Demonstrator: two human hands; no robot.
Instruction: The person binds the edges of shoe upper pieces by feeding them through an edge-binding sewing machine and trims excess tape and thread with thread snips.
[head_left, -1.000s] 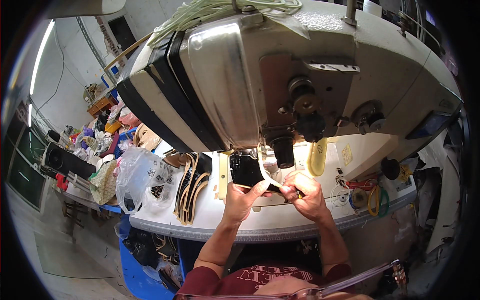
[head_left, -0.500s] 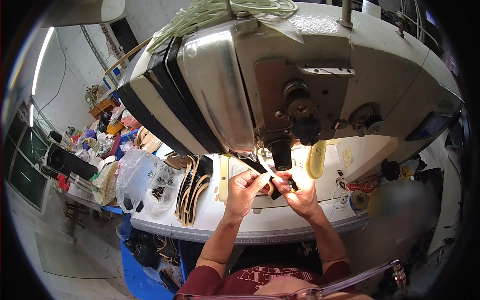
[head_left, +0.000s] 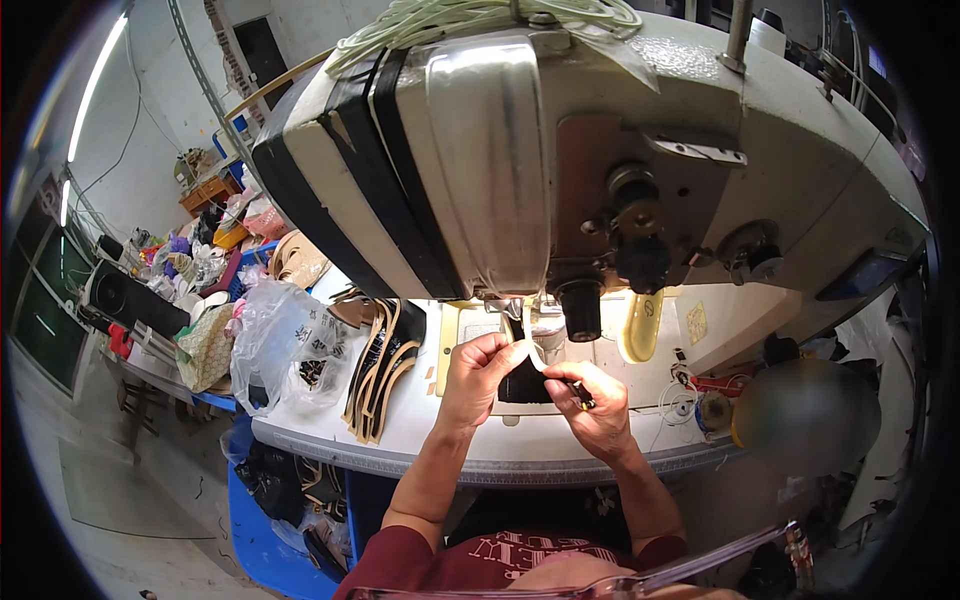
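Note:
Under the head of a large sewing machine point(head_left: 487, 170), my left hand point(head_left: 474, 382) pinches a narrow pale strip point(head_left: 535, 356) close to the needle area. My right hand point(head_left: 598, 412) grips the strip's nearer end between thumb and finger. A small dark tool point(head_left: 582, 396), whose kind I cannot make out, is also tucked in the right hand's fingers. Between the hands a black piece of material point(head_left: 524, 384) lies on the machine bed, the strip running above it. Fingers hide part of the strip.
Left of my hands lies a stack of curved black and tan pieces point(head_left: 383, 365), beside a clear plastic bag point(head_left: 280, 345). A yellow oval part point(head_left: 640, 326) stands right of the needle. Farther right is a thread spool point(head_left: 713, 411). Below the table's left side sits a blue bin point(head_left: 262, 545).
My view has shifted slightly. The black piece now lies flatter and shows more between my hands. My right hand has drawn slightly nearer and lower, the strip stretching between both hands.

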